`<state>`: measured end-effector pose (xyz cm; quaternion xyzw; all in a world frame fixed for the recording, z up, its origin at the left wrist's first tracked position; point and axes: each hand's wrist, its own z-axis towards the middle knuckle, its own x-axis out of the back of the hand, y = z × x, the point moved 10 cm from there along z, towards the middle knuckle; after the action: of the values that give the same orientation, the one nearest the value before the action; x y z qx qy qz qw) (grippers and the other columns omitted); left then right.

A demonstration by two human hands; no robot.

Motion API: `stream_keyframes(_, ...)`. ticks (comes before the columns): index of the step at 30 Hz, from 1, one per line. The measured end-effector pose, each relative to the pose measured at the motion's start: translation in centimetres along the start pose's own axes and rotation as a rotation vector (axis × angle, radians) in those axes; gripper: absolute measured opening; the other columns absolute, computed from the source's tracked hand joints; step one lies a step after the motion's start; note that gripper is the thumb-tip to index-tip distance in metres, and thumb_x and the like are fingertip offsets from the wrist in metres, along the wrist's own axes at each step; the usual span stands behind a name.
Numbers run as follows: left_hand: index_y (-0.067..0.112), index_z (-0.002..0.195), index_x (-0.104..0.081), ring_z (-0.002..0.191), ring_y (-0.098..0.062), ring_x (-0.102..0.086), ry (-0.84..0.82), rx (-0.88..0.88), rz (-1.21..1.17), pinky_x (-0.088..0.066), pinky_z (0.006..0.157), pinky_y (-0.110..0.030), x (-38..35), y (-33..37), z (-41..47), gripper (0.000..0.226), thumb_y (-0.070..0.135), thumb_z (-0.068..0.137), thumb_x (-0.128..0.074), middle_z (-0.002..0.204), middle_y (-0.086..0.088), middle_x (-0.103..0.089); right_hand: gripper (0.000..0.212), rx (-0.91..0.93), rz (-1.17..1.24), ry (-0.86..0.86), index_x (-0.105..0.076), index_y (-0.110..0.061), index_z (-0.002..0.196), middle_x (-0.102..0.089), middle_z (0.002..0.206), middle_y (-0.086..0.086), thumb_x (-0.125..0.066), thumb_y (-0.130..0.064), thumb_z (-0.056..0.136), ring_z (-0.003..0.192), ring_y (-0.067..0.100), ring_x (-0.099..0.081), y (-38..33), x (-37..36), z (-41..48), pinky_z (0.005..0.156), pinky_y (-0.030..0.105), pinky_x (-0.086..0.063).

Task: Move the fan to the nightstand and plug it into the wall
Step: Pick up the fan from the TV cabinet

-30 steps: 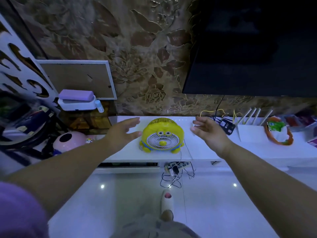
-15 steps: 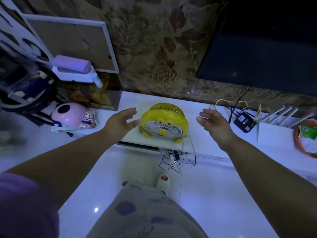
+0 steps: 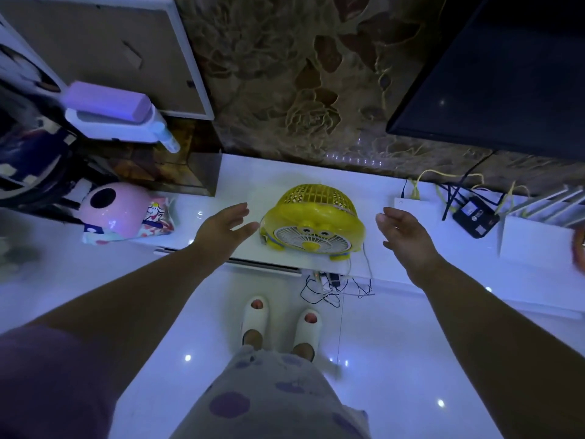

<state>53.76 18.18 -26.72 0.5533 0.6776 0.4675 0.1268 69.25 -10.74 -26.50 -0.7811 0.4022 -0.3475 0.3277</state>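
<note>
A small yellow cartoon-faced fan with a white front grille stands upright on a low white TV cabinet, near its front edge. Its thin cord runs off the edge down to a power strip on the floor. My left hand is open just left of the fan, fingertips close to its side but apart from it. My right hand is open to the right of the fan, with a small gap. No nightstand or wall socket is in view.
A dark TV hangs above right. A router, a black box and tangled cables sit right of the fan. A pink helmet lies left. My feet in white slippers stand on glossy white floor.
I have stepped closer and the view tilts further down. Both hands have drawn nearer to the fan's sides; the fan has not moved.
</note>
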Motion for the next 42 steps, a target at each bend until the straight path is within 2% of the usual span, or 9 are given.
stream_keyframes(7,0.016,0.134,-0.044,0.127,-0.016,-0.046,-0.055,0.027,0.044,-0.038,0.098,-0.026,-0.4,-1.8,3.5,0.06,0.015,0.079,-0.069,0.14,0.0,-0.049,0.052,-0.008,-0.02,-0.045,-0.047,-0.022,0.129,-0.048,0.139,-0.002,-0.064,-0.033,0.081,0.123,0.015,-0.047,1.2,-3.0,2.7,0.092,0.028,-0.038)
stream_keyframes(14,0.024,0.136,-0.042,0.132,-0.016,-0.043,-0.124,0.035,0.116,-0.036,0.11,-0.038,-2.7,-4.3,8.0,0.072,0.017,0.072,-0.075,0.143,0.001,-0.047,0.077,0.044,-0.163,-0.128,-0.036,-0.029,0.138,-0.037,0.147,-0.004,-0.071,-0.038,0.07,0.137,0.014,-0.031,2.8,-4.9,5.9,0.111,0.038,-0.029)
stream_keyframes(21,0.025,0.142,-0.03,0.138,-0.02,-0.033,-0.191,0.027,0.305,-0.031,0.112,-0.036,-5.3,-6.7,11.4,0.09,0.014,0.067,-0.079,0.149,-0.005,-0.038,0.091,-0.016,-0.159,-0.168,-0.021,-0.025,0.144,-0.028,0.153,-0.004,-0.075,-0.021,0.07,0.139,0.014,-0.026,5.5,-5.5,8.2,0.101,0.028,-0.029)
stream_keyframes(26,0.019,0.14,-0.035,0.136,-0.023,-0.036,-0.201,0.069,0.325,-0.031,0.11,-0.034,-6.2,-8.6,12.7,0.082,0.013,0.07,-0.077,0.147,-0.007,-0.04,0.072,-0.035,-0.08,-0.187,-0.033,-0.01,0.138,-0.044,0.138,0.015,-0.069,-0.005,0.076,0.095,0.011,-0.052,4.9,-6.6,7.7,0.074,0.017,-0.044)
stream_keyframes(30,0.017,0.135,-0.044,0.13,-0.024,-0.045,-0.202,0.1,0.314,-0.037,0.108,-0.037,-6.5,-10.1,13.2,0.077,0.022,0.066,-0.077,0.138,-0.007,-0.052,0.083,0.019,0.019,-0.243,-0.051,-0.025,0.093,-0.054,0.098,-0.01,-0.079,-0.067,0.027,0.071,-0.013,-0.06,3.1,-7.5,7.2,0.058,0.004,-0.048)
stream_keyframes(33,0.016,0.124,-0.053,0.118,-0.024,-0.054,-0.216,0.138,0.289,-0.044,0.098,-0.036,-7.0,-11.3,13.4,0.063,0.021,0.066,-0.077,0.122,-0.007,-0.062,0.101,-0.024,0.071,-0.253,-0.049,-0.027,0.098,-0.049,0.1,-0.018,-0.074,-0.074,0.013,0.08,-0.011,-0.058,5.4,-7.5,7.9,0.065,0.01,-0.052)
stream_keyframes(35,0.014,0.118,-0.055,0.111,-0.025,-0.057,-0.207,0.143,0.311,-0.045,0.091,-0.033,-7.3,-12.0,13.7,0.053,0.015,0.07,-0.076,0.114,-0.008,-0.064,0.114,-0.051,0.077,-0.267,-0.036,-0.028,0.126,-0.045,0.113,-0.018,-0.083,-0.062,0.028,0.091,-0.01,-0.053,6.8,-7.6,8.2,0.065,0.012,-0.051)
stream_keyframes(39,0.014,0.114,-0.055,0.106,-0.027,-0.057,-0.19,0.099,0.368,-0.044,0.084,-0.032,-7.6,-12.1,14.2,0.048,0.017,0.07,-0.075,0.104,-0.004,-0.062,0.09,-0.078,0.061,-0.239,-0.023,-0.021,0.137,-0.037,0.121,-0.009,-0.064,0.02,0.068,0.091,-0.008,-0.055,8.7,-7.1,9.1,0.058,0.007,-0.05)
stream_keyframes(42,0.013,0.115,-0.054,0.104,-0.031,-0.058,-0.19,0.09,0.421,-0.046,0.084,-0.035,-7.9,-12.1,14.5,0.05,0.019,0.071,-0.075,0.111,-0.012,-0.065,0.094,-0.106,-0.039,-0.159,-0.022,-0.013,0.141,-0.04,0.127,0.003,-0.069,0.019,0.065,0.11,0.019,-0.049,11.2,-6.2,10.4,0.078,0.024,-0.05)
